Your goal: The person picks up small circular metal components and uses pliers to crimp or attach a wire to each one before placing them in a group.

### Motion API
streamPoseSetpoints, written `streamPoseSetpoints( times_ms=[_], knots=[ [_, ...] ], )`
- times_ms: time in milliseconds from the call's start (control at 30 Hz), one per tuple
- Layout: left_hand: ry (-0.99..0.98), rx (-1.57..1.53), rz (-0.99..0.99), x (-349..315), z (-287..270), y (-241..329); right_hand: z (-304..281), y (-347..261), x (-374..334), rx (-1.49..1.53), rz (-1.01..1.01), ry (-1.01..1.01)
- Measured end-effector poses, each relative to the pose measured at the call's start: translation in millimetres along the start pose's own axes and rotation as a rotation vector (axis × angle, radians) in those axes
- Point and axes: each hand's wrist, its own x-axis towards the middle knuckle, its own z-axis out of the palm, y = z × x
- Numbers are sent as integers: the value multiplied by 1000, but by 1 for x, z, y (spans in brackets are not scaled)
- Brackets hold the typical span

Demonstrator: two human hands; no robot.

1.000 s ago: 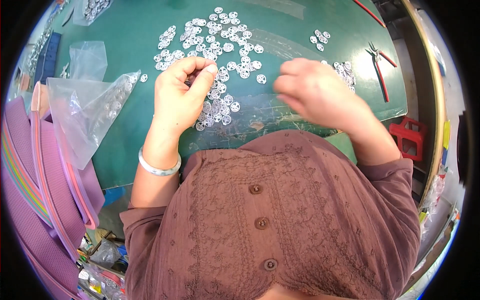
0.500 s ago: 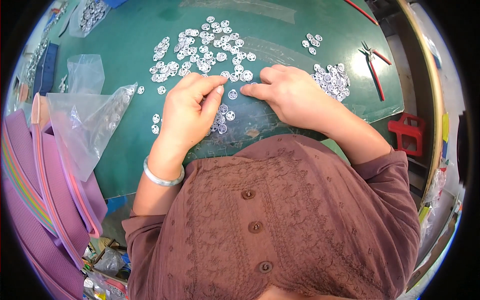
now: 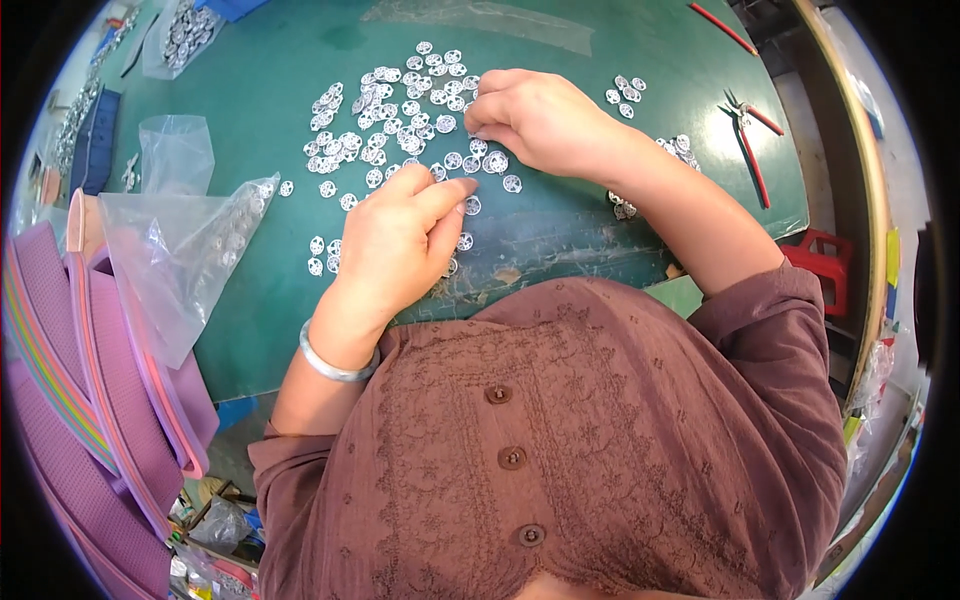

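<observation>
Many small round silver openwork charms (image 3: 388,90) lie loosely spread on the green tabletop. My left hand (image 3: 395,240) rests low at the near side of this spread, index finger and thumb brought close together. Right beside those fingertips lies a single charm (image 3: 472,205); whether the fingers grip anything is hidden. Several more charms (image 3: 325,248) show on the left of that wrist, and others are partly covered by the hand. My right hand (image 3: 535,125) reaches over the right edge of the spread, fingers curled together among the charms, with anything between them hidden.
At the right are a small charm group (image 3: 626,90), a heap of charms (image 3: 682,150) partly behind my forearm, and red-handled pliers (image 3: 748,150). Clear plastic bags (image 3: 165,240) and a purple bag (image 3: 110,370) occupy the left. A red stool (image 3: 828,275) stands beyond the table's right edge.
My right hand has moved up and away from my left hand, onto the charms, its fingers now curled. My left hand has shifted slightly right and down, nearer the single charm.
</observation>
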Motion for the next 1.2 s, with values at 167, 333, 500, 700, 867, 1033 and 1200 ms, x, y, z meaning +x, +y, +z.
streamPoseSetpoints(
  times_ms=[167, 333, 500, 700, 867, 1033, 1200],
  knots=[
    [33, 2, -17, 1, -3, -2, -24, -9, -12, -31, 14, 42],
    [50, -7, -96, -1, -3, -4, -77, -5, -43, -212, 37, -315],
    [20, 62, -108, 0, -5, 1, -81, -7, -48, -162, 81, -318],
    [-29, 229, -72, 4, -3, 5, -34, -20, -34, -75, 7, -114],
    [-59, 254, -57, 4, -3, 7, -32, -23, -26, -57, -20, -191],
    [-16, 182, -8, 4, -1, 4, -13, -11, -5, -11, -38, -49],
    [75, 120, -71, 3, -2, 1, -13, -7, 12, -49, -45, -273]
  ],
)
